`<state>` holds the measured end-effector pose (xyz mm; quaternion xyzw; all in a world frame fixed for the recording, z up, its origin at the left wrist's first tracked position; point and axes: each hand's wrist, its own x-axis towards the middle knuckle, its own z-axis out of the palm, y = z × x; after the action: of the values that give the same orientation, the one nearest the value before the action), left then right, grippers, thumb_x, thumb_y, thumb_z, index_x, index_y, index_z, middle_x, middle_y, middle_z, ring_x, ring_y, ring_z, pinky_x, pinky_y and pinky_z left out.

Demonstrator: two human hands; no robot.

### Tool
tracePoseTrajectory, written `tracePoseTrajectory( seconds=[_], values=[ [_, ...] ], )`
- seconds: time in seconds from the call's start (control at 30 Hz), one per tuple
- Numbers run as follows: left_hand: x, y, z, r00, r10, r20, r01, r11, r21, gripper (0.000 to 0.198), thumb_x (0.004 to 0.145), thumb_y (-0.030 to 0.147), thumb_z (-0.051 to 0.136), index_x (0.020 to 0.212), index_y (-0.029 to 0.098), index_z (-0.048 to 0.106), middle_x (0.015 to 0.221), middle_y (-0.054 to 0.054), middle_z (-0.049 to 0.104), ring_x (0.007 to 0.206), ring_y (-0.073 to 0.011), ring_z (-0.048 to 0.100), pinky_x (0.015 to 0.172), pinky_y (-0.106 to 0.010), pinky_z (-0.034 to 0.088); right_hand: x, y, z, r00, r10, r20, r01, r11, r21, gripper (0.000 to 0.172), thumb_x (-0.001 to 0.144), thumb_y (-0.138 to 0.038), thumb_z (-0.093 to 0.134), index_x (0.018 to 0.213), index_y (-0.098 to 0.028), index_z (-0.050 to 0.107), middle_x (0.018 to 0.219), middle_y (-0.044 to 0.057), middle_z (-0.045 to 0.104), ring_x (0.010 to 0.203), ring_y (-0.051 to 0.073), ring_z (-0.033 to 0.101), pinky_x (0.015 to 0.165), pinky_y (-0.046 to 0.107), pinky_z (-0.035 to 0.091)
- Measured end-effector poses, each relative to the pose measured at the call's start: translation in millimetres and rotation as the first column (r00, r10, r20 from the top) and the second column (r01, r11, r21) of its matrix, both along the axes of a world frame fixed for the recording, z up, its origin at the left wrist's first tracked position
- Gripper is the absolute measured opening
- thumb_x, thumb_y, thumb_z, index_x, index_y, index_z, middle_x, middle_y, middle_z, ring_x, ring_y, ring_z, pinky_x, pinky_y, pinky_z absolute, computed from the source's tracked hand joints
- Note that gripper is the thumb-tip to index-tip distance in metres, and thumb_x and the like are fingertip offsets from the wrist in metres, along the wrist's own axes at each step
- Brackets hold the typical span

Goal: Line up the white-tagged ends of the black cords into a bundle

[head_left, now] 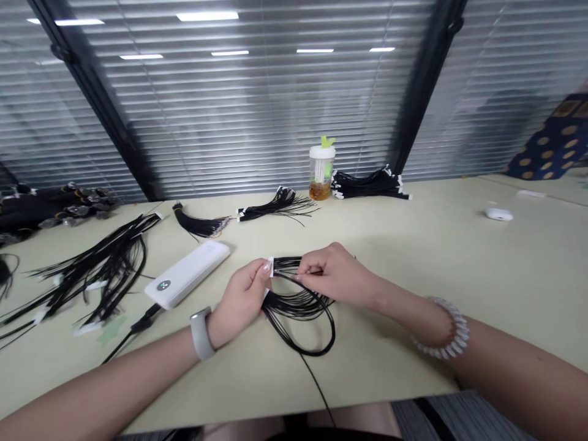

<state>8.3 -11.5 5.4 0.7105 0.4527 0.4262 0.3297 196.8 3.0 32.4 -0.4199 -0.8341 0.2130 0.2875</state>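
Observation:
A bundle of thin black cables (298, 306) with white connectors lies looped on the table in front of me. My left hand (245, 294) is closed at the bundle's left end, with thumb and fingers pinching a white connector (271, 267). My right hand (333, 274) pinches a thin black wire near that connector. One larger black loop hangs toward me below both hands, and a single strand runs over the table's front edge. The fingertips of the right hand partly cover the wire they hold.
A white power bank (188, 272) with a plugged-in cable lies left of my left hand. Further left are loose black cable bundles (105, 263). At the back stand a drink bottle (321, 174) and another cable bundle (367, 184). A white earphone case (498, 214) rests at right.

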Motion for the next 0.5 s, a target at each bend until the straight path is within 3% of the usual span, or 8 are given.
tracePoseTrajectory(
  seconds=[0.37,0.5],
  values=[
    [-0.3,0.1,-0.9,0.999,-0.028,-0.021,0.027,0.999,-0.028,0.036,0.087,0.044,0.036,0.061,0.019,0.039,0.052,0.005,0.039,0.050,-0.0106,0.037,0.048,-0.022,0.032,-1.5,-4.8,3.6,0.998,0.006,0.066,-0.004,1.000,-0.022,0.013,0.069,-0.013,0.055,0.059,-0.016,0.063,0.044,-0.007,0.040,0.044,0.004,0.029,0.046,0.019,0.023],
    [0.7,-1.1,0.8,0.999,-0.034,-0.037,0.032,0.998,-0.062,0.037,0.087,0.045,0.035,0.061,0.019,0.038,0.051,0.005,0.038,0.047,-0.0105,0.037,0.047,-0.022,0.032,-0.4,-3.7,3.7,0.999,-0.009,0.053,0.011,0.999,-0.049,0.014,0.073,-0.019,0.056,0.063,-0.017,0.066,0.044,-0.007,0.040,0.044,0.005,0.028,0.044,0.019,0.022]
  ],
)
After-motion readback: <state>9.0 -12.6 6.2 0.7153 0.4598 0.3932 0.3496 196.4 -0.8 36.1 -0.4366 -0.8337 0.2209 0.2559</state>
